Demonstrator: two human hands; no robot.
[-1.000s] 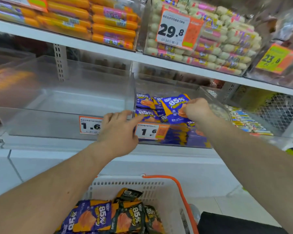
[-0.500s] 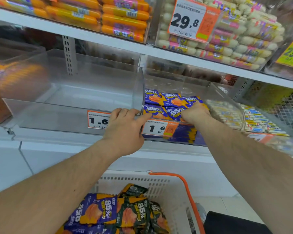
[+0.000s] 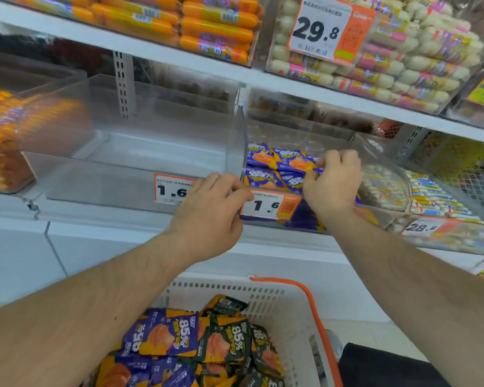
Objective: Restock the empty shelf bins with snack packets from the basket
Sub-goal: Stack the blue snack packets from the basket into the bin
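Since a second ago, the right hand (image 3: 331, 184) has come down from holding a purple packet up and now pinches one among the purple packets (image 3: 277, 169) lying in the right bin (image 3: 380, 152), tucking it into the pile. Its partner, the left hand (image 3: 211, 212), grips the clear divider (image 3: 236, 152) at the bin's front edge, fingers curled over it. Left of the divider, the empty bin (image 3: 140, 152) holds nothing yet. Below, the basket (image 3: 266, 294) holds more packets (image 3: 179, 335). Judging from this, a hurried tuck could slide packets over the front lip, or skew the divider.
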